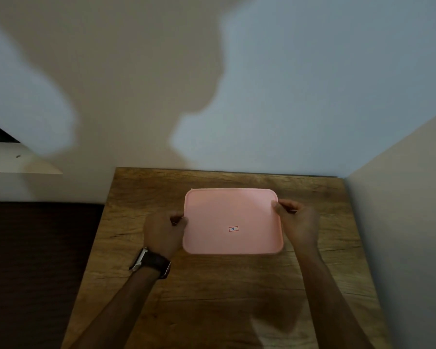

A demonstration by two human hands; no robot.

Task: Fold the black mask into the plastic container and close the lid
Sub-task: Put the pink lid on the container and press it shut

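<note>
A pink rectangular lid (227,212) with a small red-framed label lies flat on top of the plastic container in the middle of the wooden table (212,298). The container body is hidden under the lid. My left hand (163,231), with a watch on its wrist, grips the lid's left edge with thumb and fingers. Gripping the right edge near the far corner is my right hand (297,222). No black mask is in view; the lid hides the inside of the container.
The table stands in a corner, with a pale wall (237,84) behind it and another wall (400,197) along its right side. A dark surface (35,260) lies left of the table, and a white ledge (15,159) sits at far left.
</note>
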